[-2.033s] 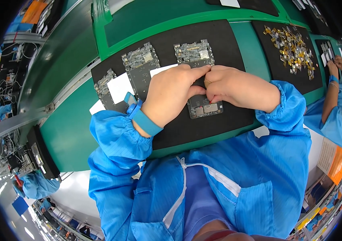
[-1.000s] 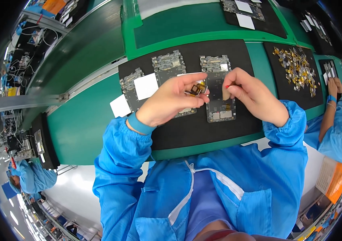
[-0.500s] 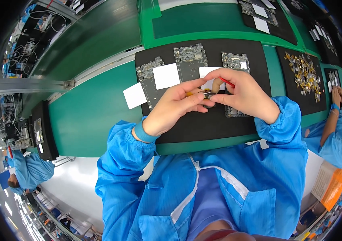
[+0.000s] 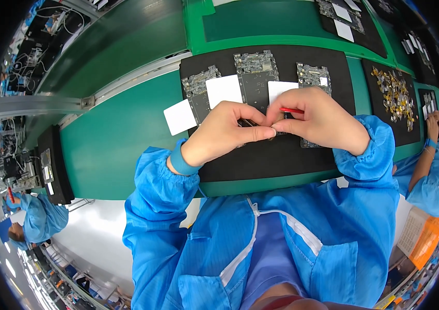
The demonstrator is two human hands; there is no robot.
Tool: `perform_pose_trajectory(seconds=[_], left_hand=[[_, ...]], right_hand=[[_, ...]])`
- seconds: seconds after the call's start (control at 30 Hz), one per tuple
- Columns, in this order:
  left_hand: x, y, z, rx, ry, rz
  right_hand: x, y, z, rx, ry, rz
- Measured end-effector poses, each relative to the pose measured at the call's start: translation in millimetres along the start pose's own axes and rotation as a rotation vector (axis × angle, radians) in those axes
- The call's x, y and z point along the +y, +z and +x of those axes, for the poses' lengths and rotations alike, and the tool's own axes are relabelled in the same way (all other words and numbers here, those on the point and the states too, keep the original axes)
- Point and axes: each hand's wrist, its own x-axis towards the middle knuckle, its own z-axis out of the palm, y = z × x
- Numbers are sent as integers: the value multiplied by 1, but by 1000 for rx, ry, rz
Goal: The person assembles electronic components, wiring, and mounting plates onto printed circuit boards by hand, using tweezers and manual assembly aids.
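Red stick (image 4: 292,110) in right hand (image 4: 328,121), circuit boards (image 4: 256,87) beneath

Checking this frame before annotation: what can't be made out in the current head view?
Head view:
- Anything pinched where the left hand and right hand meet: hidden by the hands themselves.
- Rightmost near circuit board: middle covered by the right hand.
- Red item: mostly hidden by the right hand.
- Gold-and-silver parts: too small to count.
- Far circuit board: cut off by the top edge.
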Motion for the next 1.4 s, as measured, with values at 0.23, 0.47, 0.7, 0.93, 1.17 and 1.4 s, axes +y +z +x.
perform_pose_trajectory(seconds=[0.23,0.47,0.7,0.93,1.17,1.4], left_hand=[[-20,0,4,110,-20,-544],[-16,0,0,186,20,61],[-17,-2,0,186,144,349],[-13,7,4,82,211,616],[-15,13,0,106,294,711],[-14,10,3,50,280,670]], right_hand=[[14,16,6,165,182,424],[33,6,9,234,215,260],[28,18,9,189,86,-322],[18,16,15,170,140,-512],[22,18,7,166,124,-586],[19,21,8,183,138,-599]])
